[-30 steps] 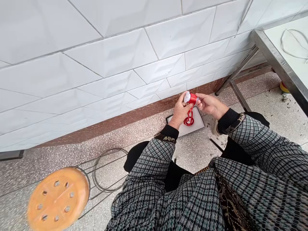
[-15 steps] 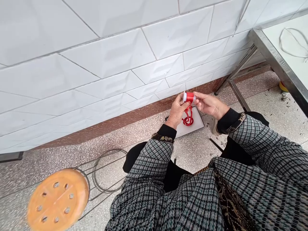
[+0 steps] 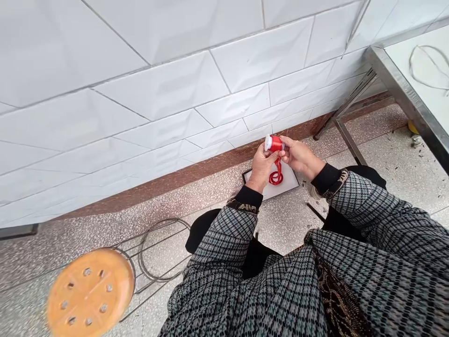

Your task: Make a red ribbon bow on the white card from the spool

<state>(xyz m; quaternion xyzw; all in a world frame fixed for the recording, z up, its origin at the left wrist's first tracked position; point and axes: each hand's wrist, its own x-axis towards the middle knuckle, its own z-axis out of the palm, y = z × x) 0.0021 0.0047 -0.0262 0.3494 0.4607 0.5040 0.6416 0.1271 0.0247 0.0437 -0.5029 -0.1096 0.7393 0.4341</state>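
A small spool of red thread (image 3: 273, 143) with a white end is held up in front of me between both hands. My left hand (image 3: 262, 166) pinches it from below and the left. My right hand (image 3: 299, 156) grips its right end with curled fingers. A loop of red cord (image 3: 276, 175) hangs down from the spool between the hands. Below them a white flat board with a dark edge (image 3: 291, 183) lies on the speckled floor by the wall.
An orange round stool (image 3: 90, 292) with a wire frame stands at lower left. A metal table (image 3: 410, 100) with a wire loop on it fills the upper right. White tiled wall runs close ahead. Debris litters the floor at right.
Both hands with the spool have shifted slightly; the hanging red cord loop looks shorter and closer to the spool. The view moved a little.
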